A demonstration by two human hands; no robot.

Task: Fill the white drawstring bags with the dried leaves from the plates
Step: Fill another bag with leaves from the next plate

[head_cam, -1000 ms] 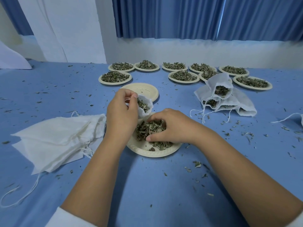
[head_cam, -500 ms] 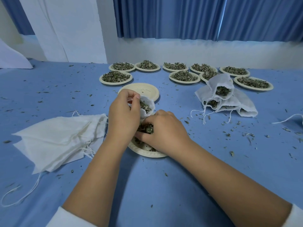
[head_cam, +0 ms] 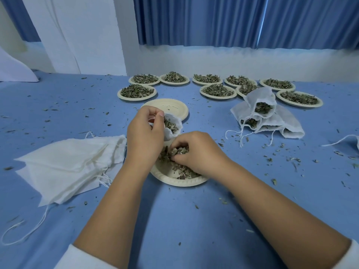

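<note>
Dried leaves lie on the near plate, right in front of me on the blue worktop. My right grip is curled over them, fingers closed round a clump at the plate's far side. My left grip pinches the rim of a white bag — thumb and fingers hold its mouth open toward the plate, with leaves already inside. Just behind it sits an empty plate. A pile of flat bags lies to my left and filled bags are heaped to my right — more plates of leaves stand in rows at the back.
</note>
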